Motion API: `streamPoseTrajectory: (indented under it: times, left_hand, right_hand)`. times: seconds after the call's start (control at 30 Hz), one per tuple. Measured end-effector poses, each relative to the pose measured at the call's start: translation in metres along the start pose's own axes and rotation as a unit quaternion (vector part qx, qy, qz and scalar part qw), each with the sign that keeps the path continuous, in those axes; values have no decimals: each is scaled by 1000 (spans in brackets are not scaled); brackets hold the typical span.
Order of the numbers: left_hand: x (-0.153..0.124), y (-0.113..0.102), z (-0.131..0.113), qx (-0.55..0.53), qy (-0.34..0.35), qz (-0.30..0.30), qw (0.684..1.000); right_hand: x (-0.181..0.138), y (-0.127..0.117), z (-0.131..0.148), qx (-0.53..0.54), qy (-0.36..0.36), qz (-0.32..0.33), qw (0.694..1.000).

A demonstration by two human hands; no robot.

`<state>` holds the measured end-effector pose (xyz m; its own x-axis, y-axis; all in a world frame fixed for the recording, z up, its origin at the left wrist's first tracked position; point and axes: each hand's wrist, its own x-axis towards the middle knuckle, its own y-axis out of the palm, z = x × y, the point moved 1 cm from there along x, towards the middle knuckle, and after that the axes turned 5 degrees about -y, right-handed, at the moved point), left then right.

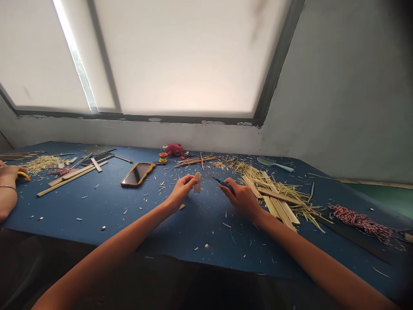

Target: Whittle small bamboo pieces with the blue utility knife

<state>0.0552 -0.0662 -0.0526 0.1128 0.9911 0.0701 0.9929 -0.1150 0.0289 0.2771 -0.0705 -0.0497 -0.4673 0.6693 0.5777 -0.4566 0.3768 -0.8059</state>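
Note:
Between the thumb and fingers of my left hand [180, 192] a small flat bamboo piece [198, 184] stands upright above the blue table [180, 234]. My right hand [241, 197] is closed around a blue-handled tool with a thin dark pointed tip [226, 186]. The tip points left towards the bamboo piece, with a gap between them. Close beyond my right hand lie flat bamboo strips [282, 209] on a heap of thin shavings [295, 189].
A phone in a yellow case [137, 174] lies left of centre. A pale green hairbrush [274, 163] and bundled red-and-white cord [361, 221] are on the right. Another person's hand [8, 189] holds something yellow at the left edge. Thin sticks [198, 160] lie at the back.

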Motion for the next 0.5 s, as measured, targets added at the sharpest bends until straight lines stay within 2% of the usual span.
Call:
streamPoseTrajectory:
  times: [0.3,0.5]
  left_hand:
    - [-2,1,-3,-6,4,12,1000]
    - [-8,2,-10,-75,-41,39,996]
  right_hand:
    - [-1,3,-1,-6,-4,7,1000]
    - [-2,5,-3,-2,-3,-2,1000]
